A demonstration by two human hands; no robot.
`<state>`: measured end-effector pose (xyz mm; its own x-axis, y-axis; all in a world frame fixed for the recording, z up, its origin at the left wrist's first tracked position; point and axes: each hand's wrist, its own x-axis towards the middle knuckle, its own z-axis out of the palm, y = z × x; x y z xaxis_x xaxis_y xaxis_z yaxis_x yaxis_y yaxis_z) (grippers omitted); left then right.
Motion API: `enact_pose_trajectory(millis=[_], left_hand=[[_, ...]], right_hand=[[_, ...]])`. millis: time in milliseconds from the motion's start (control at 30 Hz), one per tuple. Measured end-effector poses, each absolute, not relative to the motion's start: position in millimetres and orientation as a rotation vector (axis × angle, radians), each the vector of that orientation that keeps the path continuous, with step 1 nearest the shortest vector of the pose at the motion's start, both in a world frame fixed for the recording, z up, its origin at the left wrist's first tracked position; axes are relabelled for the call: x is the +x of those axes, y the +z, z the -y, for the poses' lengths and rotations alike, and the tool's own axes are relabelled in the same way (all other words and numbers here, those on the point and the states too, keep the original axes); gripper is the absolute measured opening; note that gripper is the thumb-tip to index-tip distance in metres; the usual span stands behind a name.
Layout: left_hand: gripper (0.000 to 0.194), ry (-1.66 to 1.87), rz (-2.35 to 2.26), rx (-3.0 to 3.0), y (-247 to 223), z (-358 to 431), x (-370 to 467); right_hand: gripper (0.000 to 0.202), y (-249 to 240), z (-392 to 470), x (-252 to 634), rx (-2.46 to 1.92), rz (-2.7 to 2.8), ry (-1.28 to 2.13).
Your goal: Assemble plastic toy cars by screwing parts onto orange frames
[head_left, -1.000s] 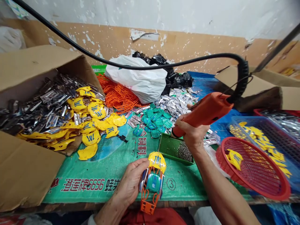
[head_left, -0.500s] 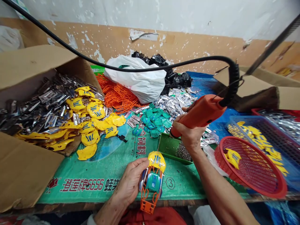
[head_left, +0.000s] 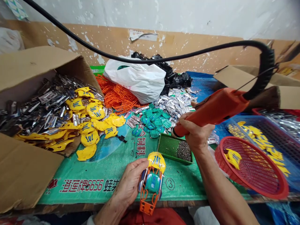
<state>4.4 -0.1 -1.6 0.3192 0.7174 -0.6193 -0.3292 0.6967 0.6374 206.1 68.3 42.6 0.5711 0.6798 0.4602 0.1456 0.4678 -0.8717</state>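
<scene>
My left hand (head_left: 132, 176) grips a toy car body (head_left: 153, 182) by its left side, low over the front of the table. The body has a yellow hood, a teal middle piece and an orange frame. In my right hand (head_left: 195, 132) is an orange-red electric screwdriver (head_left: 214, 107), tilted, with a thick black cable (head_left: 145, 59) running from its upper end. Its lower end points toward a green tray (head_left: 168, 148) with small screws (head_left: 184, 150) heaped in its right half. The screwdriver's tip is too indistinct to make out.
Yellow parts (head_left: 90, 137) spill from a cardboard box (head_left: 30, 168) at left. Teal pieces (head_left: 154, 120), silvery parts (head_left: 178, 101) and orange frames (head_left: 122, 100) lie behind the tray. A red basket (head_left: 255, 168) stands at right, beside a blue crate (head_left: 246, 120). The cable spans overhead.
My right hand and the screwdriver have moved a little to the right, and the cable's bend has shifted right with them. My left hand and the car body are almost still.
</scene>
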Motion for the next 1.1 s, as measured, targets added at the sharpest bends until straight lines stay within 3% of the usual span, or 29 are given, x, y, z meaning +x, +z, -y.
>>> enact_pose_trajectory(millis=[400, 1100], left_hand=[[0.023, 0.719, -0.99, 0.397, -3.4, -1.0, 5.4], [0.032, 0.711, -1.014, 0.408, -2.8, -1.2, 6.0]], right_hand=[[0.012, 39.7, -67.9, 206.3, -1.115, 0.938, 0.392], [0.016, 36.0, -69.4, 203.8, -1.092, 0.95, 0.378]])
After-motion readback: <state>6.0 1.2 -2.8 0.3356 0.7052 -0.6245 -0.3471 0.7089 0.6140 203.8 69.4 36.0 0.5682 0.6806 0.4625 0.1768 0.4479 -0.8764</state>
